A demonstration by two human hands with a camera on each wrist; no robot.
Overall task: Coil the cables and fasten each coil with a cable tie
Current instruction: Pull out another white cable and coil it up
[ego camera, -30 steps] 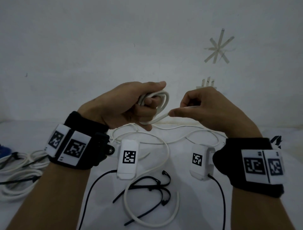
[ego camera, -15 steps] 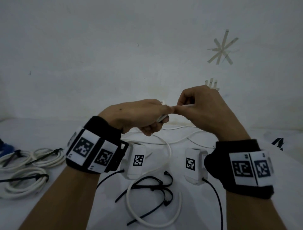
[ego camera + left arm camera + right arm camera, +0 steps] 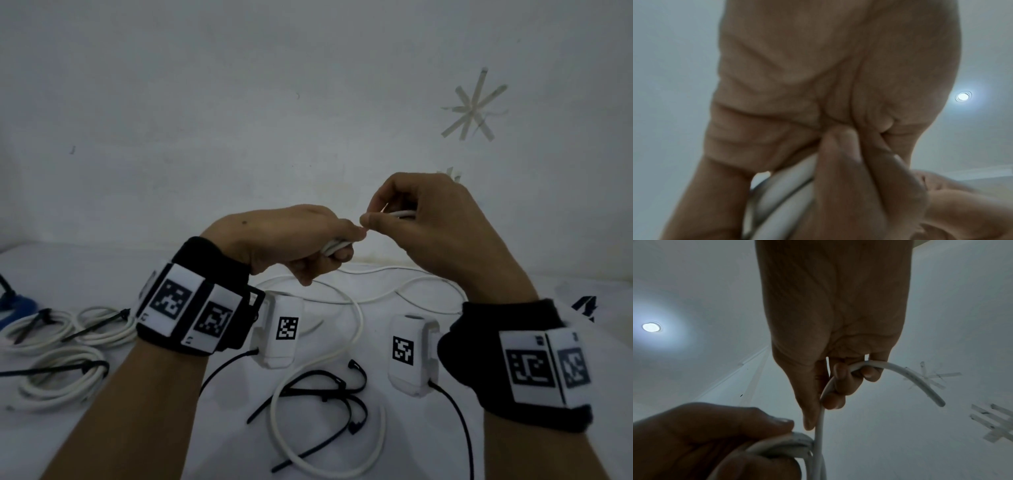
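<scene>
My left hand [image 3: 318, 246] grips a small coil of white cable [image 3: 337, 246] above the table, knuckles up; the loops [image 3: 781, 191] show under its curled fingers in the left wrist view. Just to its right, my right hand [image 3: 404, 219] pinches the same cable [image 3: 821, 418] between thumb and curled fingers, and the free end [image 3: 920, 381] arcs out past the fingers. The rest of the cable [image 3: 356, 329] hangs down to the table and loops there. Several loose black cable ties [image 3: 329, 394] lie on the table below my hands.
Three coiled white cables [image 3: 65, 373] fastened with black ties lie at the left of the white table [image 3: 428, 455]. A blue object [image 3: 17, 305] sits at the far left edge. A white wall with tape strips [image 3: 474, 106] stands close behind.
My left hand has turned knuckles up and dropped a little, hiding most of the coil. My right hand has kept its pinch on the cable and stayed close beside it.
</scene>
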